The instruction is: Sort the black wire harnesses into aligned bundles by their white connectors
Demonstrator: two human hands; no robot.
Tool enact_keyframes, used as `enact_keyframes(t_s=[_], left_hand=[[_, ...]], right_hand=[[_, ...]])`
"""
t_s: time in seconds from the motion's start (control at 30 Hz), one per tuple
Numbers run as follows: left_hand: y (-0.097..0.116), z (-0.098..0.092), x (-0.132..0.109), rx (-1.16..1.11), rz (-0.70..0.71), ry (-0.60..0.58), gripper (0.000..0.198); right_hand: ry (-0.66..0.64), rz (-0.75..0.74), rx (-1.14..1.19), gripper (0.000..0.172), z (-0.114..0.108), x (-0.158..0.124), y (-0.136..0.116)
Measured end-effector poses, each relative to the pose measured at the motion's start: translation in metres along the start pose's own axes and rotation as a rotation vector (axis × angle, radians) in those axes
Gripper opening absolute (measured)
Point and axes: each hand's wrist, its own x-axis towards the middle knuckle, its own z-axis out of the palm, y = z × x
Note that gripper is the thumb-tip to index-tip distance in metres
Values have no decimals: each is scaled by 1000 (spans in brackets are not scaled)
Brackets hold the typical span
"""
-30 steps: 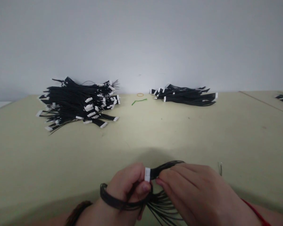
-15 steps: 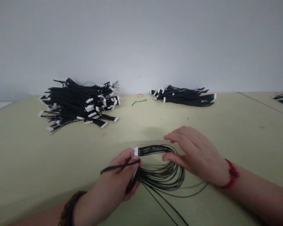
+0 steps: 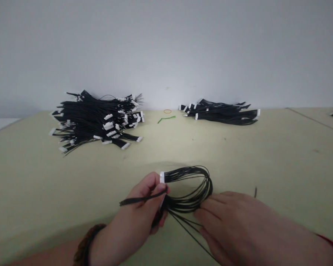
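Note:
My left hand [image 3: 140, 214] is closed around a wire harness, near a white connector [image 3: 162, 177] that sticks up above its fingers. From there the harness's black wires [image 3: 207, 181] bend round in a loop to the right and come back to the same hand. A short dark strand [image 3: 133, 200] pokes out to the left across the thumb. My right hand [image 3: 233, 225] is closed at the lower right of the loop, its fingers curled over loose black wires. Its fingertips are mostly hidden, and a wire tip [image 3: 255, 192] shows beyond its knuckles.
At the back left lies a large heap of black harnesses [image 3: 91, 118] with white connectors. A smaller pile [image 3: 222, 112] rests at the back right. Between them are an orange rubber band [image 3: 167, 111] and a green strip [image 3: 166, 118]. A wall [image 3: 166, 51] rises behind the table.
My right hand has come down from above the loop and closed on the loose wires at its lower right. The loop is now narrower; my left hand keeps its hold.

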Motion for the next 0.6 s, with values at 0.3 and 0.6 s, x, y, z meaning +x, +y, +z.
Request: enact_keyframes(t_s=[0.3, 0.6], left_hand=[[-6, -2, -7, 149, 230, -125, 32], [-1, 4, -5, 24, 24, -93, 28]], right_hand=[[-208, 252, 642, 17, -6, 12, -1], [-153, 269, 680, 18, -22, 3, 15]])
